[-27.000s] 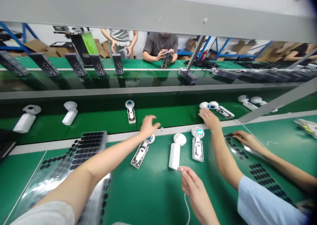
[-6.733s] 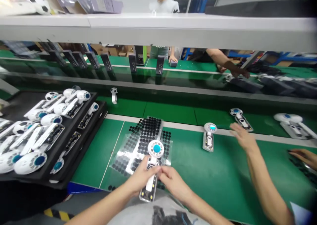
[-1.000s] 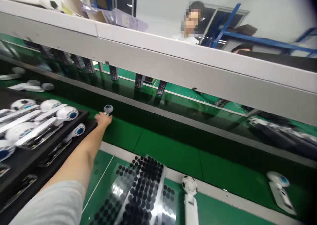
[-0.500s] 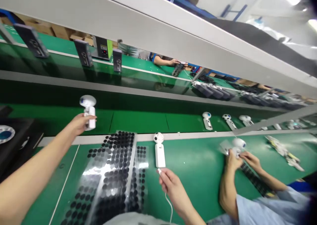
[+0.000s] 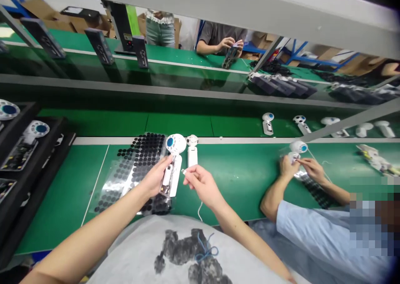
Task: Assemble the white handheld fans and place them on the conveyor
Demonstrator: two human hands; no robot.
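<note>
Gripping a white gadget [image 5: 177,173] by its handle with the left hand [image 5: 158,178], with fingers closed on the left side. Pinching a small plug [image 5: 184,172] in the right hand [image 5: 202,185], between thumb and fingertips, with the tip poking out to the left, toward the handle. Trailing a white cord [image 5: 200,212] below that same hand, down toward the near edge of the green table [image 5: 240,163]. Holding the gadget up in front of the body, with its round head at the far end and its handle running long-ways from far to near, tipped a little to the right at the top. Showing its open side, with little parts inside, to the left, and its smooth white side to the right, next to the plug. Going from plug to handle, just a tiny way left, to about halfway along its length; too small to tell if touching. Nearer to that smooth side with the right hand than with the left. With a second gadget [image 5: 192,153] lying on the table just past the right hand, and a clear sheet [image 5: 134,171] of black dots below the left hand. With black trays [image 5: 37,182] farther left, and a co-worker's hands [image 5: 313,168] well off to the right.
</note>
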